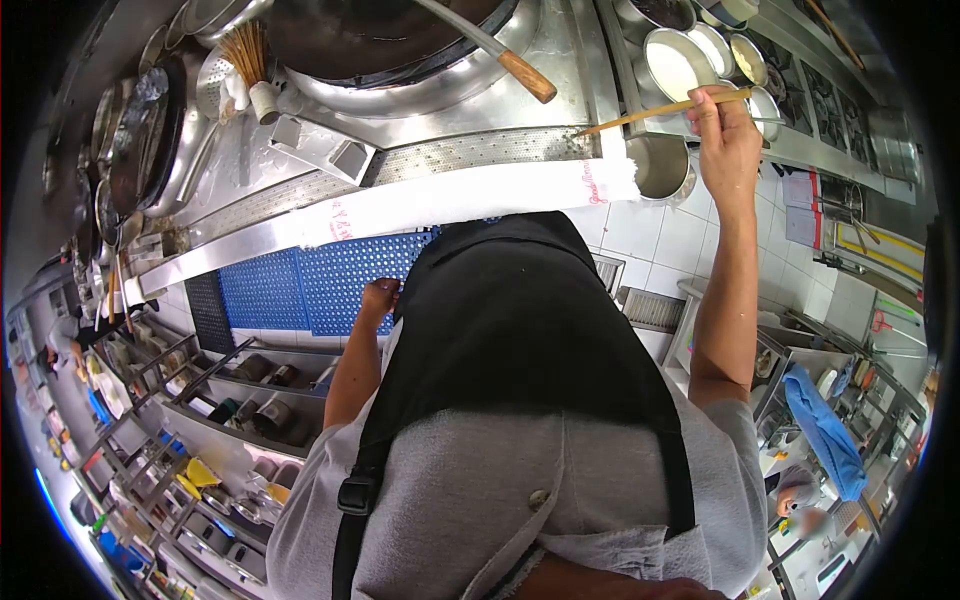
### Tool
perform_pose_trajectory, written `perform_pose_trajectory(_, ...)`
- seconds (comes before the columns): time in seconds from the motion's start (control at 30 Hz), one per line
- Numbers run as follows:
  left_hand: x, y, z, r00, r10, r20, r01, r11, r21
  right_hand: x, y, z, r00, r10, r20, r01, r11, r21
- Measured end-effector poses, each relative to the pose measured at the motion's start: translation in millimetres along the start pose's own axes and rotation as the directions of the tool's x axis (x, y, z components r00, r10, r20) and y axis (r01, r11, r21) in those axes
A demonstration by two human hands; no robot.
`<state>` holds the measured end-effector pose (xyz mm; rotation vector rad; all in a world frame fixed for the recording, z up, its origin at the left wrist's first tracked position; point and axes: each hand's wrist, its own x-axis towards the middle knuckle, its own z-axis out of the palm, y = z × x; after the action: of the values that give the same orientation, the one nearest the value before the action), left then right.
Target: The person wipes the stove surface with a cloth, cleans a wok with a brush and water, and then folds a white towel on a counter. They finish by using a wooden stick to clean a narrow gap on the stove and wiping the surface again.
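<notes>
My right hand (722, 125) is raised at the right of the stove, its fingers closed around a long, thin wooden chopstick (640, 117). The chopstick points left, its tip at the perforated metal strip (480, 153) along the stove's front. Whether a second stick lies in the grip cannot be made out. Under this hand stand a steel pot (662, 165) and a round container of white contents (678, 66). My left hand (380, 297) hangs low beside my black apron (510, 310), its fingers curled, with nothing visible in them.
A large wok (390, 40) sits on the burner, a wooden-handled utensil (527, 77) across its rim. A rolled white towel (450, 203) lies along the front edge. A bamboo brush (246, 58) and metal bracket (322, 148) are left. Blue matting (350, 262) covers the floor; shelves (240, 400) stand behind.
</notes>
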<state>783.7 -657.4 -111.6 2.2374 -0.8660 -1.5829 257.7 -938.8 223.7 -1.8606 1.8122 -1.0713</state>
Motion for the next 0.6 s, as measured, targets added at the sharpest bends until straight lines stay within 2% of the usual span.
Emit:
perform_pose_trajectory(0.1,4,-9,-2,1.000,0.017,0.009,-0.018,0.999,0.037,-3,3,5,1.000,-0.014,0.024,0.014,1.000,0.006)
perform_pose_trajectory(0.2,10,-22,-2,1.000,-0.001,-0.023,-0.001,0.996,-0.087,5,2,10,0.998,-0.043,0.049,0.044,0.999,-0.016)
perform_pose_trajectory(0.27,-3,-7,-5,1.000,-0.014,-0.015,0.013,0.999,-0.033,-2,0,8,0.999,-0.032,0.044,0.033,0.999,-0.029)
perform_pose_trajectory(0.33,5,-4,-2,1.000,-0.007,-0.019,0.005,0.995,-0.100,4,-13,6,1.000,-0.029,0.012,0.029,0.999,-0.019)
perform_pose_trajectory(0.43,-8,15,-4,0.999,0.032,-0.024,-0.029,0.996,0.087,4,-1,20,1.000,-0.004,0.010,0.004,0.999,-0.053)
perform_pose_trajectory(0.53,19,-19,-2,0.998,0.067,-0.002,-0.066,0.992,0.103,8,-12,12,0.999,-0.040,-0.021,0.039,0.998,-0.057)
perform_pose_trajectory(0.6,15,-25,-1,0.997,0.080,-0.011,-0.080,0.996,0.026,5,-24,-3,0.998,-0.034,-0.044,0.032,0.999,-0.031)
